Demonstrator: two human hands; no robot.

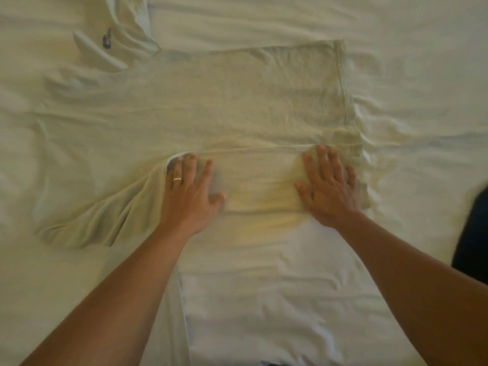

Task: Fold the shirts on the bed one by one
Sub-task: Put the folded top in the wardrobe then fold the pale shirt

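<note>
A pale cream cotton shirt lies spread across a white-sheeted bed. The left hand, wearing a gold ring, and the right hand press flat, fingers spread, on its folded near edge. A small dark chest logo is unreadable.

A dark blurred shape is cut off at the right edge; the small dark logo on the pale cloth is unreadable
</note>
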